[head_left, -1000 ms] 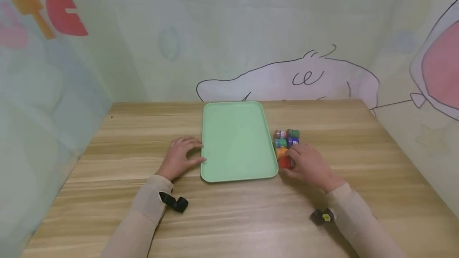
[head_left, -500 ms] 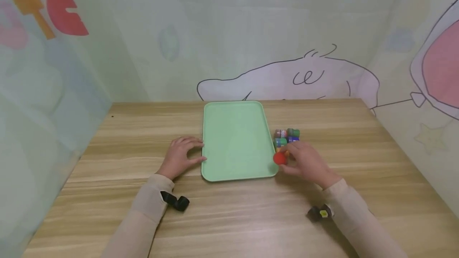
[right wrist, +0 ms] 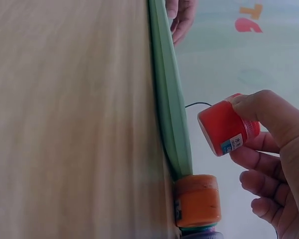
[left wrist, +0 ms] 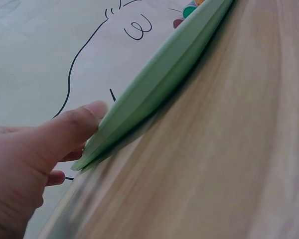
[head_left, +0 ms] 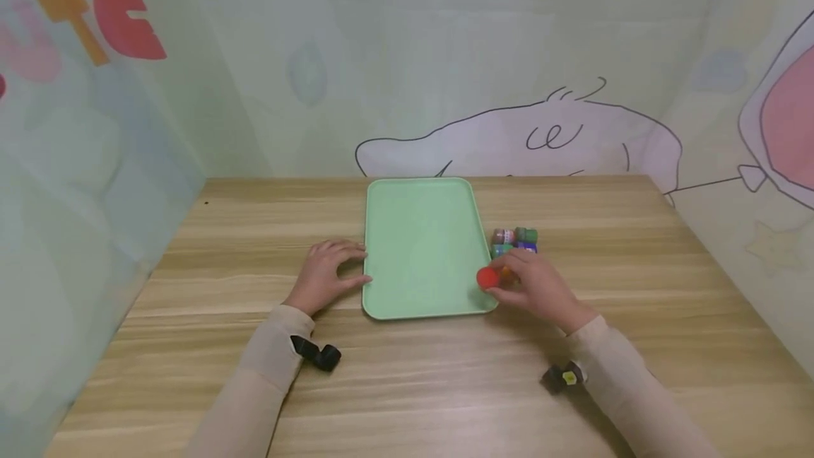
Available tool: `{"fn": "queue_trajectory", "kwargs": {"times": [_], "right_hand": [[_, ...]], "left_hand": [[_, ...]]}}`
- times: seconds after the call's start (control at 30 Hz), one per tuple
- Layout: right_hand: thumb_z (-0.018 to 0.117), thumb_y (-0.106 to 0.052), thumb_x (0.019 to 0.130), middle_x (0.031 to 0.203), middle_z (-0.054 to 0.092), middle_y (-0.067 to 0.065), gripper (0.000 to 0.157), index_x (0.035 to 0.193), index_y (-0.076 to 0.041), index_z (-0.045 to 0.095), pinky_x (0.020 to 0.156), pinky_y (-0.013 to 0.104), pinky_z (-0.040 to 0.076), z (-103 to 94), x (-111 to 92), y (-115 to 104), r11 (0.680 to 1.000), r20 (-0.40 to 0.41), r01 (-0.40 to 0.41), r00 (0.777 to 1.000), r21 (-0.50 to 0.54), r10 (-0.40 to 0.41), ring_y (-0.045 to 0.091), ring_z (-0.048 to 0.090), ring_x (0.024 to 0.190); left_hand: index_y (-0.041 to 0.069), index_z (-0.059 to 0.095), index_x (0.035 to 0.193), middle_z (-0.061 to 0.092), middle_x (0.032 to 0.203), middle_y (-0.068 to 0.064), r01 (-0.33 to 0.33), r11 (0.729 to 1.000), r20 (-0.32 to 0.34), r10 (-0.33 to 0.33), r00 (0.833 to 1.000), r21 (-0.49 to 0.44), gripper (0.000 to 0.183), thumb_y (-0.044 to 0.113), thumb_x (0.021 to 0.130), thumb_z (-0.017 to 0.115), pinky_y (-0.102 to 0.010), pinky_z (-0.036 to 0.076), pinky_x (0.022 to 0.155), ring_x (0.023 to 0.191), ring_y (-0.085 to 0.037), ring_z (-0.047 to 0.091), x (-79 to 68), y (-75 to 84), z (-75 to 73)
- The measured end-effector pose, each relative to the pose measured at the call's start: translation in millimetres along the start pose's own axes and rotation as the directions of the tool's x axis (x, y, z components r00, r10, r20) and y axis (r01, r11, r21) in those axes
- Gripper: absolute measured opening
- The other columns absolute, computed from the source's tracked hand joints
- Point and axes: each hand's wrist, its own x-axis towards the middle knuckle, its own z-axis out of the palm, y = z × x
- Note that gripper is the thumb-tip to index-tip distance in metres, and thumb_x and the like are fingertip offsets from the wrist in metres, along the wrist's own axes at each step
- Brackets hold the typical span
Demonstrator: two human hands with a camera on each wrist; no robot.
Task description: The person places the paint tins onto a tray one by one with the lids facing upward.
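My right hand pinches a small red paint jar over the near right corner of the green tray. In the right wrist view the red jar is tilted between thumb and fingers, raised above the tray's rim. An orange paint jar stands outside that rim, just below the held one. At the tray's left edge, my left hand touches the rim with thumb and fingertips. The left wrist view has the thumb of this hand against the tray wall.
To the tray's right sit several more paint jars, among them a brown-red one, a dark green one and a blue one. Wooden tabletop surrounds the tray. A printed wall cloth rises behind the table.
The red jar has been lifted from the group of jars and moved left over the tray's corner by my right hand. My left hand stays at the rim. The head view has shifted slightly.
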Motion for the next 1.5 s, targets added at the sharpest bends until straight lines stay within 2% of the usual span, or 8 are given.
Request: {"fn": "queue_trajectory", "kwargs": {"times": [0.3, 0.57, 0.8, 1.2, 1.5], "right_hand": [[0.079, -0.025, 0.077, 0.089, 0.066, -0.002, 0.027, 0.097, -0.011, 0.067, 0.068, 0.024, 0.052, 3.2, 3.2, -6.0, 0.994, 0.061, -0.085, 0.995, 0.062, 0.081, 0.011, 0.056, 0.075], [0.077, -0.023, 0.079, 0.094, 0.068, 0.0, 0.028, 0.102, -0.009, 0.068, 0.065, 0.021, 0.047, 8.1, 6.9, -11.5, 0.995, 0.086, -0.071, 0.994, 0.068, 0.065, 0.011, 0.052, 0.075], [0.076, -0.019, 0.078, 0.097, 0.069, 0.0, 0.03, 0.104, -0.008, 0.067, 0.066, 0.019, 0.047, 11.3, 8.8, -15.4, 0.985, 0.129, -0.113, 0.987, 0.132, 0.096, 0.013, 0.053, 0.076], [0.075, -0.02, 0.08, 0.101, 0.069, -0.002, 0.029, 0.108, -0.011, 0.068, 0.069, 0.02, 0.048, 17.8, 12.9, -18.1, 0.978, 0.19, -0.146, 0.975, 0.151, 0.116, 0.008, 0.052, 0.079], [0.076, -0.022, 0.08, 0.096, 0.07, -0.004, 0.028, 0.106, -0.012, 0.07, 0.065, 0.018, 0.046, 21.1, 13.8, -19.6, 0.979, 0.179, -0.129, 0.979, 0.157, 0.101, 0.007, 0.051, 0.075]], "left_hand": [[0.012, 0.07, 0.115, 0.066, 0.125, -0.007, 0.009, 1.0, 0.011, -0.009, 1.0, -0.002, 0.046, 0.039, 0.078, 0.077, -0.054, 0.033, 0.109, 0.124, -0.032, 0.052, 1.4, 0.5, -0.9], [0.012, 0.07, 0.114, 0.066, 0.125, -0.007, 0.013, 1.0, 0.012, -0.013, 1.0, -0.005, 0.045, 0.039, 0.079, 0.077, -0.054, 0.034, 0.109, 0.124, -0.032, 0.052, 0.7, 0.3, -0.9], [0.012, 0.07, 0.114, 0.066, 0.125, -0.007, 0.008, 1.0, 0.011, -0.008, 1.0, -0.013, 0.045, 0.038, 0.078, 0.078, -0.054, 0.033, 0.11, 0.124, -0.031, 0.052, 0.5, 0.3, -0.7], [0.012, 0.07, 0.114, 0.066, 0.124, -0.006, 0.015, 1.0, 0.011, -0.015, 1.0, -0.009, 0.045, 0.039, 0.078, 0.078, -0.053, 0.033, 0.11, 0.124, -0.031, 0.053, -0.1, 0.0, -0.9], [0.013, 0.07, 0.114, 0.067, 0.124, -0.006, 0.013, 1.0, 0.01, -0.013, 1.0, -0.01, 0.046, 0.039, 0.078, 0.077, -0.053, 0.033, 0.109, 0.124, -0.031, 0.053, -0.6, -0.3, -1.4]]}}
